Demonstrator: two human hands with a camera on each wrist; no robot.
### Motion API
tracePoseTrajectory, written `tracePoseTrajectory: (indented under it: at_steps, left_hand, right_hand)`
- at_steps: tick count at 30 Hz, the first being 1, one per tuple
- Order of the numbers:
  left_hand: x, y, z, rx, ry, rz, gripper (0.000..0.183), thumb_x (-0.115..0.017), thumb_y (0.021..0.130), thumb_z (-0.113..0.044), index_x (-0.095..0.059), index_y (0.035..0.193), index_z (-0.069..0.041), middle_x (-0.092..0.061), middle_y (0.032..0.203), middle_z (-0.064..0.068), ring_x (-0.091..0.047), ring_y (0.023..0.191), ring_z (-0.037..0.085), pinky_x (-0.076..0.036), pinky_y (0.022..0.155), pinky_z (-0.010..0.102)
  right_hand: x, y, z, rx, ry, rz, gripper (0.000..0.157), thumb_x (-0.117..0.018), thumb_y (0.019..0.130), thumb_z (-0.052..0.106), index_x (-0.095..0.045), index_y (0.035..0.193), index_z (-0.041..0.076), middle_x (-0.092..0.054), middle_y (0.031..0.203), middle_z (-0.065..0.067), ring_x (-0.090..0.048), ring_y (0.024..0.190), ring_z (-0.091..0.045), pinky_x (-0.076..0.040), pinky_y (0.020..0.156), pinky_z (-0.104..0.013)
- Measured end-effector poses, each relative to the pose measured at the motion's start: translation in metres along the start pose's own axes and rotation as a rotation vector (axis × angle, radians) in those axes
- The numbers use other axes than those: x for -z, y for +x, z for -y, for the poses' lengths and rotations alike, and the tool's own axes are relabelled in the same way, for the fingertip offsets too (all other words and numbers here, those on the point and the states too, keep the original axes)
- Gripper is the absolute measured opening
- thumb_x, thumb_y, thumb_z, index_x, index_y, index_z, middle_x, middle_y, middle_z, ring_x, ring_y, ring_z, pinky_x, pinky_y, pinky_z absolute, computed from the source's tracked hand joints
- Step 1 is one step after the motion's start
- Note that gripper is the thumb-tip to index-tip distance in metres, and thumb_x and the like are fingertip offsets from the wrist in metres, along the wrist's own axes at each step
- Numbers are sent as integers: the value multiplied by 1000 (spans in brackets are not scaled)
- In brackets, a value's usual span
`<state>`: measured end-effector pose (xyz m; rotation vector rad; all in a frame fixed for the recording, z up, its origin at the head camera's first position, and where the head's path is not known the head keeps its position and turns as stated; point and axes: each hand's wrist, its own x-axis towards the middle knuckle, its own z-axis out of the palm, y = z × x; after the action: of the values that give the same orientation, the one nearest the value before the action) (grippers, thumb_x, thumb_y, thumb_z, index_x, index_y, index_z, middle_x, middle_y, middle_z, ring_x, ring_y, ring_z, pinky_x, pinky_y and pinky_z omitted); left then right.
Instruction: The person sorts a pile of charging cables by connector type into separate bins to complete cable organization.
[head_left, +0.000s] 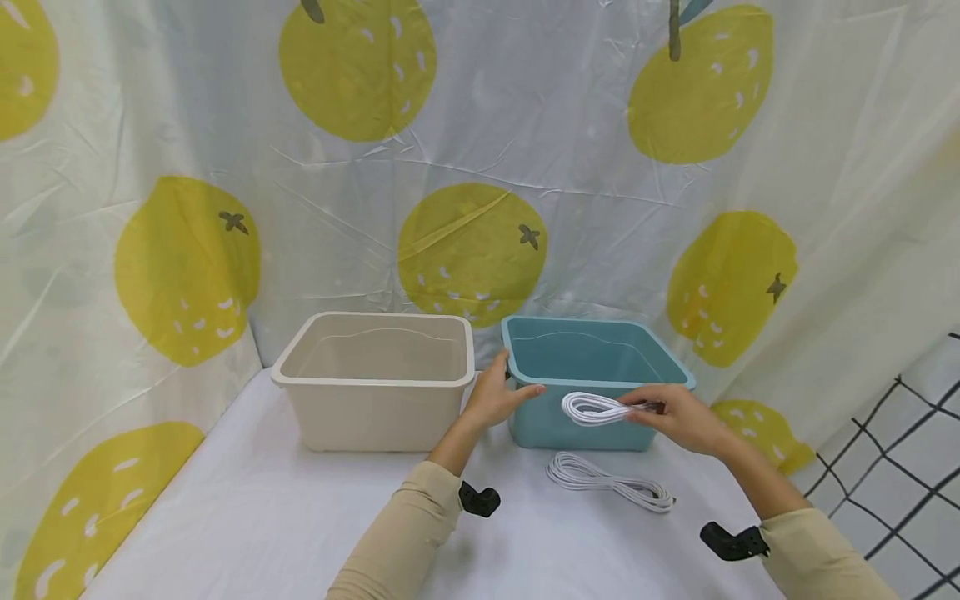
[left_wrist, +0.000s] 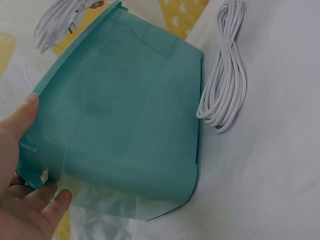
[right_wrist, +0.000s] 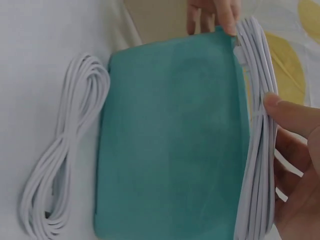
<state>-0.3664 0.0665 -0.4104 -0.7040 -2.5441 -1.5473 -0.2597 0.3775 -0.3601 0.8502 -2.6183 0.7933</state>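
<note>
The teal bin (head_left: 585, 417) stands at the right of the table. My left hand (head_left: 497, 393) grips its rim at the left front corner, the thumb along the front and the other fingers at the side, as the left wrist view shows. My right hand (head_left: 678, 417) pinches a bundled white cable (head_left: 592, 408) between thumb and fingers. That bundle hangs just in front of the bin's front rim, seen close up in the right wrist view. A second bundled white cable (head_left: 609, 482) lies on the table before the bin.
A beige bin (head_left: 375, 417) stands left of the teal one. Behind both hangs a white curtain (head_left: 337, 242) printed with yellow fruit. A black wire grid (head_left: 892, 467) leans at the right edge. White cloth (head_left: 255, 500) covers the table.
</note>
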Motion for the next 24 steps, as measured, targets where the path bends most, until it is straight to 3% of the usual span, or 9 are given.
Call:
tracePoseTrajectory:
  at_steps: [4, 9, 13, 18, 24]
  left_hand:
    - [2, -1, 1, 7, 4, 1, 103, -77, 92, -50, -21, 164, -1, -33, 163, 20, -42, 144, 36, -43, 110, 52]
    - [2, -1, 1, 7, 9, 5, 103, -77, 93, -49, -20, 164, -1, -33, 163, 20, -42, 144, 36, -42, 110, 52]
    - [2, 0, 1, 4, 4, -2, 103, -77, 93, -49, -20, 164, -2, -34, 163, 19, -42, 144, 35, -42, 111, 52]
    - [-1, 1, 1, -18, -17, 0, 101, -77, 93, -48, -21, 164, -2, -37, 161, 18, -43, 143, 34, -43, 109, 51]
    - [-3, 0, 2, -29, -17, -5, 99, -77, 93, -48, -23, 163, -2, -40, 160, 18, -45, 142, 34, -45, 108, 50]
  right_hand:
    - [14, 13, 8, 1, -7, -6, 21, -75, 94, 3, -77, 115, 1, -73, 102, -2, -60, 80, -13, -53, 64, -26]
    - [30, 37, 11, -62, -45, -6, 22, -72, 97, 4, -75, 118, -1, -73, 107, -8, -64, 89, -21, -55, 72, -26]
    - [39, 58, 9, -86, -95, 9, 23, -71, 99, 8, -75, 120, -1, -73, 111, -10, -66, 98, -26, -57, 82, -32]
    - [42, 75, 4, -61, -111, 0, 22, -69, 100, 6, -74, 120, -2, -74, 112, -12, -67, 98, -29, -57, 86, -44]
    - [32, 84, -6, -90, -107, -10, 24, -68, 101, 7, -73, 122, -3, -73, 114, -16, -67, 102, -34, -54, 91, -57]
